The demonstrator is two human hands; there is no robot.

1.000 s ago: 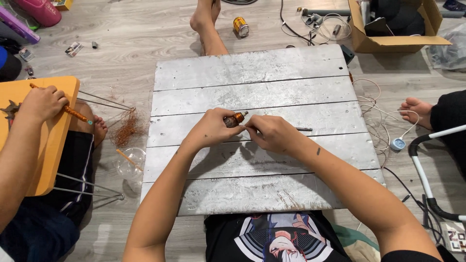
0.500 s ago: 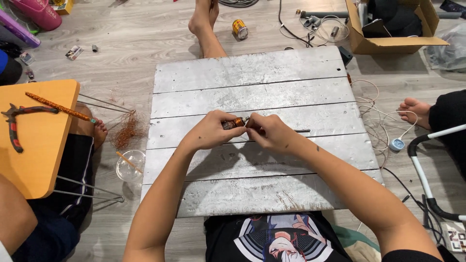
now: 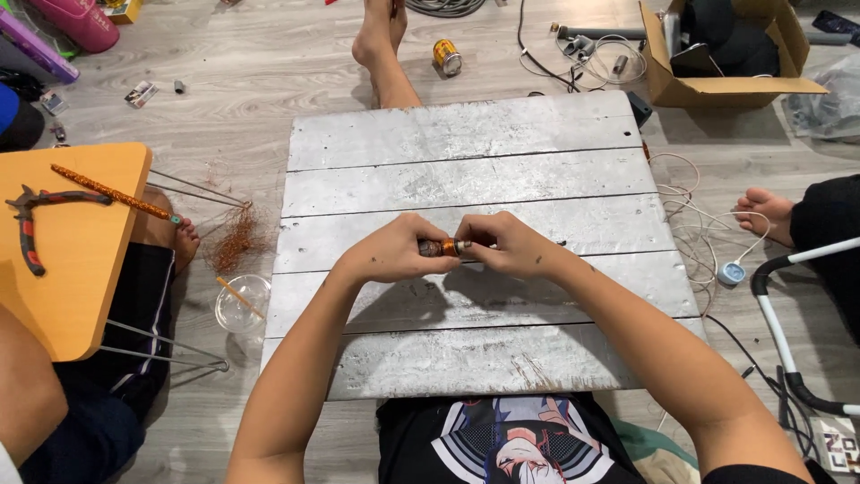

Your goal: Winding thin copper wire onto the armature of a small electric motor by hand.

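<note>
At centre frame, the left hand and right hand pinched a copper-wound rod between closed fingertips, held level just above the grey plank board (seemingly for steadiness); red-handled pliers lay at left.

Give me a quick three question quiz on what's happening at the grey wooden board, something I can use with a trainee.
1. True or false: both hands are pinching one small copper-coloured piece over the board.
2. What lies on the orange table? A) pliers and a rod B) a can C) a cardboard box
3. Which thing on the floor holds a stick?

Key
1. True: left hand and right hand meet on the piece above the board.
2. A: pliers, rod, orange table.
3. The clear cup.
</note>
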